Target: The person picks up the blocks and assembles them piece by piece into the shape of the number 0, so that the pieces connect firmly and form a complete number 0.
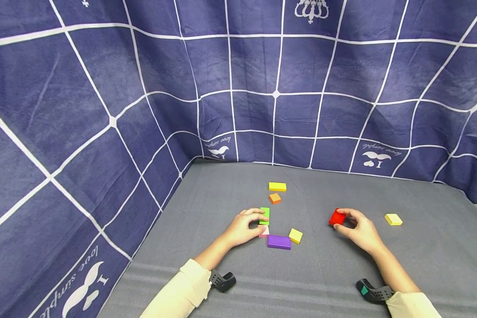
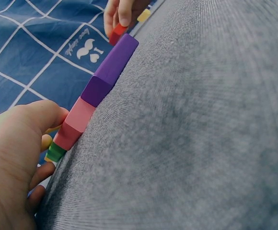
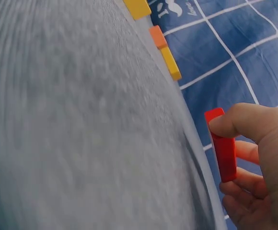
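In the head view my left hand [image 1: 242,229] rests over two blocks standing end to end. Its fingers reach across the green block [image 1: 266,215], while the thumb touches the pink block [image 1: 264,231]. A purple block [image 1: 279,242] lies against the pink one's near right corner, with a yellow square block [image 1: 296,236] beside it. Farther right, my right hand [image 1: 359,230] pinches a red block [image 1: 337,217] between thumb and fingers. The right wrist view shows the thumb on the red block's [image 3: 224,155] face; whether the block touches the table is unclear.
Beyond the green block lie an orange block [image 1: 275,198] and a long yellow block [image 1: 277,187]. A pale yellow block [image 1: 393,219] sits right of my right hand. The grey cloth table [image 1: 318,274] meets a blue white-lined curtain [image 1: 254,115] behind and at left.
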`<state>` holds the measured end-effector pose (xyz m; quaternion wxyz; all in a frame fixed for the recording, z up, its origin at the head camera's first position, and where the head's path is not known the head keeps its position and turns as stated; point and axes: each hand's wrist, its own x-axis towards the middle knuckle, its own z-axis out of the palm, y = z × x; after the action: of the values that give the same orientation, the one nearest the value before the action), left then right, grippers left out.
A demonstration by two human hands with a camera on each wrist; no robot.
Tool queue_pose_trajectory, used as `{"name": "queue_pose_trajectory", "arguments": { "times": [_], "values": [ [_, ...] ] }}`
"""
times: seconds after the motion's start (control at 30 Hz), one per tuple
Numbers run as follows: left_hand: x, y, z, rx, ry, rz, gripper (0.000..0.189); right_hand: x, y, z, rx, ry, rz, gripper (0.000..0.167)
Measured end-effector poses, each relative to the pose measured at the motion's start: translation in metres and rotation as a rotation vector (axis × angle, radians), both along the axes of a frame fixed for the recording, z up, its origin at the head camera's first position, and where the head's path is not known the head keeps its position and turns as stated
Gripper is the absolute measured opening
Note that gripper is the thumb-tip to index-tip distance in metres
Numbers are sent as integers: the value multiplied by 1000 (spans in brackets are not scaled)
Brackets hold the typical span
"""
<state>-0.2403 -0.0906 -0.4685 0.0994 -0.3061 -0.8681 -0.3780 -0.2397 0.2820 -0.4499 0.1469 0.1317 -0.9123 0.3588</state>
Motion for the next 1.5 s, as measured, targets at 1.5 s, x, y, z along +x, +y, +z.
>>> {"name": "queue_pose_trajectory", "arguments": {
  "times": [1.5],
  "values": [
    [1, -1, 2, 11, -52, 2, 25, -24, -85, -7, -184, -76, 338, 38]
  ]
}}
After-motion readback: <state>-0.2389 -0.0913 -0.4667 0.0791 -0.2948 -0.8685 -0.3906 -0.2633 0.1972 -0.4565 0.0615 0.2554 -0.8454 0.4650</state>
